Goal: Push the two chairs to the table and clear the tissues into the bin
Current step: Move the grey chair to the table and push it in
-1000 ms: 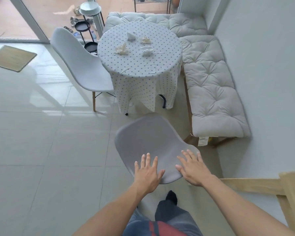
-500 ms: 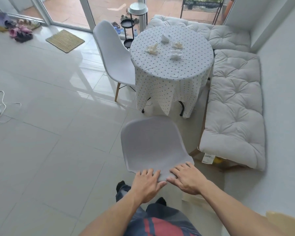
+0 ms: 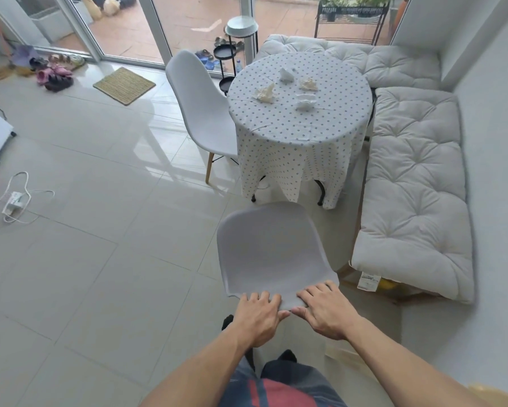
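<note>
— So, where's the near chair?
— Short of the table; left hand and right hand clasp its backrest top.
— And the rest?
— Far chair tucked beside the table, tissues uncleared, no bin visible.

Grey chair at 6 o'clock; white chair at 10; white tablecloth, blue dots.

both arms outstretched, left hand and right hand side by side, fingers curled downward
</note>
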`<state>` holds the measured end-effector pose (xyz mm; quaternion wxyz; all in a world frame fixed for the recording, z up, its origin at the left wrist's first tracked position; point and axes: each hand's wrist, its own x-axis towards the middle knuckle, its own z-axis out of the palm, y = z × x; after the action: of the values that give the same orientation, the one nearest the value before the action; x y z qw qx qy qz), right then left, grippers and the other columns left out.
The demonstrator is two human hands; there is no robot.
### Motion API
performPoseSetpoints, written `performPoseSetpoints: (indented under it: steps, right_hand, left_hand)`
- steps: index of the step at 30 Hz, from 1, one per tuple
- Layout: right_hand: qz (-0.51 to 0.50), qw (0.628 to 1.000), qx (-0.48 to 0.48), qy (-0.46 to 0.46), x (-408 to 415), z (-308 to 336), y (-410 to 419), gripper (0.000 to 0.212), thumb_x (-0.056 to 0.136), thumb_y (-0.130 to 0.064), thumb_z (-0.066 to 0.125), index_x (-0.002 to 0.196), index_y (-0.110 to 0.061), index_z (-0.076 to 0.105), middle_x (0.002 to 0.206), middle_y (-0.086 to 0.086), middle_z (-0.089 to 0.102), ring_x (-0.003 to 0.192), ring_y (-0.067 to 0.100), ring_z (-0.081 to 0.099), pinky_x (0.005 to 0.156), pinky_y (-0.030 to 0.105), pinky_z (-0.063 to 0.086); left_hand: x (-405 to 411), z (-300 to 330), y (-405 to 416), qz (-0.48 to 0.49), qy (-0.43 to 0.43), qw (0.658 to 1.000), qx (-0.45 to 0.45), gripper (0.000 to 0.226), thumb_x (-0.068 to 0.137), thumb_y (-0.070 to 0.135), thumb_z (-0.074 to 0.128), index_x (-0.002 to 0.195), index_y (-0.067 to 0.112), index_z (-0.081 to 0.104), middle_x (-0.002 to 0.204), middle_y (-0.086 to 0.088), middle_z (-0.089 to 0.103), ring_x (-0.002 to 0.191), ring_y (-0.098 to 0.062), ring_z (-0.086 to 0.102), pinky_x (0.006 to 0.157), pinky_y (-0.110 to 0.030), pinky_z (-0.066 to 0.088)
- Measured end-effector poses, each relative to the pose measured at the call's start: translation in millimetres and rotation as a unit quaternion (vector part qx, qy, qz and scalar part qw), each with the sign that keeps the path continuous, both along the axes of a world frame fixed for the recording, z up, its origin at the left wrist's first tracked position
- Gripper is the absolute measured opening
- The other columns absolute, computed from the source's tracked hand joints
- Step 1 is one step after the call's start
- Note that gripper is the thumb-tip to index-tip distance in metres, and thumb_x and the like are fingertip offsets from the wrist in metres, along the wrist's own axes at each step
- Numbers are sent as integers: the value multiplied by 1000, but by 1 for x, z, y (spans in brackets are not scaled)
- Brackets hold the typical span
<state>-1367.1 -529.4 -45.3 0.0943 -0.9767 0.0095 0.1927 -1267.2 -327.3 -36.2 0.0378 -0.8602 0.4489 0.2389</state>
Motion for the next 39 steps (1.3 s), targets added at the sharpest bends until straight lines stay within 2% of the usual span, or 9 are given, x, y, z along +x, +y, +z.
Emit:
performPoseSetpoints:
  steps: [15, 22, 30, 35, 39]
  right_hand:
    - [-84, 996, -34, -16, 78, -5, -1, 84, 98, -73, -4, 125, -24, 58, 119, 3, 68, 108, 31, 60, 98, 47, 41]
    - [-138, 989, -41, -20, 124, -1, -8, 78, 99, -72, 5, 129, -24, 58, 127, 2, 67, 116, 28, 59, 103, 45, 39]
    - [-162, 986, -40, -10, 167, 0, -47, 74, 101, -71, 6, 131, -24, 56, 129, 2, 66, 117, 28, 59, 104, 46, 40]
    - [-166, 986, -22, 9, 190, 4, -89, 84, 95, -74, -1, 134, -24, 55, 134, 2, 64, 121, 28, 57, 107, 45, 38]
    - [-175, 984, -1, 28, 212, 4, -126, 70, 102, -72, 13, 135, -25, 54, 137, 1, 63, 125, 27, 55, 110, 45, 35]
  left_hand:
    - [118, -6, -26, -104, -3, 995, 5, 60, 109, 64, 17, 134, 18, 46, 129, -18, 61, 115, -42, 58, 98, -54, 44]
    - [177, -5, -45, -147, -16, 989, -4, 62, 109, 63, 15, 136, 17, 47, 130, -17, 62, 116, -42, 58, 103, -55, 41]
    - [220, -6, -91, -149, -21, 989, 5, 60, 110, 59, 16, 138, 16, 46, 136, -18, 60, 124, -43, 54, 112, -60, 34]
    - [236, -4, -131, -131, -29, 991, 14, 56, 111, 56, 19, 138, 16, 46, 136, -17, 59, 125, -43, 53, 111, -59, 35]
    - [252, -1, -166, -106, -29, 994, 20, 53, 111, 55, 20, 134, 16, 48, 135, -16, 59, 124, -41, 53, 109, -56, 37]
